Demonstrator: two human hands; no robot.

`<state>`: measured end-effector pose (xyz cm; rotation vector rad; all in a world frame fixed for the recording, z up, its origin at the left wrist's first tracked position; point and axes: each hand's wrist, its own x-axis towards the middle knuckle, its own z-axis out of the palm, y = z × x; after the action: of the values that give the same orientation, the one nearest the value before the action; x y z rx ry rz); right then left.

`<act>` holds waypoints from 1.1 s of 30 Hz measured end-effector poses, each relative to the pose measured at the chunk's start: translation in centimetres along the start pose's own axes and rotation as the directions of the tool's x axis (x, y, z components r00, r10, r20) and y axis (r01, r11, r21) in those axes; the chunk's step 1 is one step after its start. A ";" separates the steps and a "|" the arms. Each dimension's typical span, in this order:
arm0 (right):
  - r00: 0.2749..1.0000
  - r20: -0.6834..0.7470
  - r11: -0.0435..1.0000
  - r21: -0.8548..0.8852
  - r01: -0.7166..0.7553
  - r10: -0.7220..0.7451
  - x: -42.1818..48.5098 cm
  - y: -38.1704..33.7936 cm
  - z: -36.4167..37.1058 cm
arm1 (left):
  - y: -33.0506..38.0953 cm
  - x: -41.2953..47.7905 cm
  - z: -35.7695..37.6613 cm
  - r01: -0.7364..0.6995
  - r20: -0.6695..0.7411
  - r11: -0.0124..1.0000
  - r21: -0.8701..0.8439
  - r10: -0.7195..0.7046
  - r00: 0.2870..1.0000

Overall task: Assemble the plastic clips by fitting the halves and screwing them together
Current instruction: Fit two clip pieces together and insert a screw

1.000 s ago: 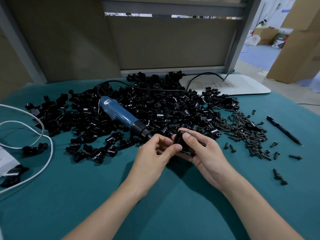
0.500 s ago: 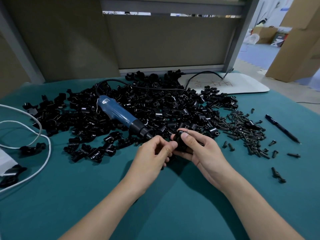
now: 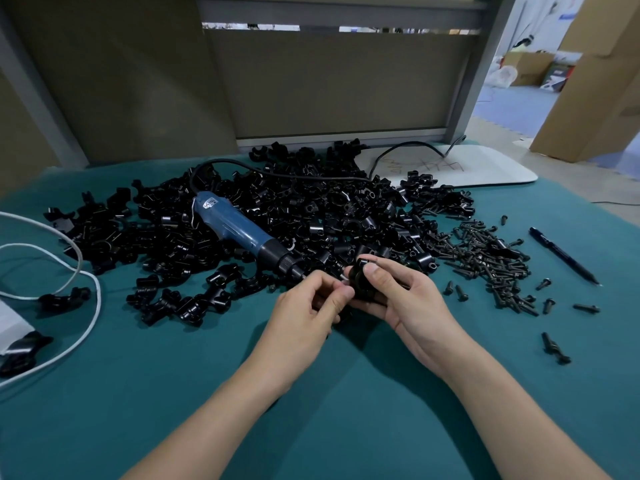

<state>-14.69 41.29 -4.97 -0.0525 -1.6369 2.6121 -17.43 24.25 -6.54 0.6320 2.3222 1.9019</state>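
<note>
- Hands work close together above the green cloth [image 3: 173,393]: the right hand [image 3: 412,303] grips the black clip [image 3: 362,277], and the left hand [image 3: 304,313] pinches its left side.
- Risk, as I judge it: halves misaligned under the fingers could spring apart or seat the screw crooked.
- Just behind lie the blue screwdriver [image 3: 239,230] and the pile of halves [image 3: 329,209].
- Both hands stay on the clip, barely shifted from a second ago.

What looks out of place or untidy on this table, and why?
The screwdriver lies tilted on the clip pile, its cable snaking over it. Several screws lie apart from the screw heap, scattered on the cloth near the pen.
</note>
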 end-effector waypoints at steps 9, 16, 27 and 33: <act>1.000 -0.009 1.000 -0.011 -0.005 0.005 0.0 -0.2 0.1 | 0.3 -0.1 0.0 0.016 -0.029 0.999 -0.029 -0.017 0.999; 1.000 -0.014 0.999 -0.041 -0.016 0.015 -0.1 -0.1 0.1 | 0.5 -0.3 0.1 -0.012 -0.018 1.000 0.011 0.012 1.000; 1.000 -0.004 0.998 -0.055 -0.015 0.015 0.0 0.0 0.0 | 0.5 -0.3 0.1 0.002 -0.016 0.999 0.052 -0.001 1.000; 0.998 0.011 0.998 -0.034 -0.060 0.061 0.0 0.2 -0.1 | 0.9 -0.5 0.0 -0.134 -0.032 0.976 0.170 0.142 0.989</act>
<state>-14.70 41.27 -5.18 -0.0895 -1.7099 2.6337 -16.73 24.17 -5.81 0.7954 2.5491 1.8032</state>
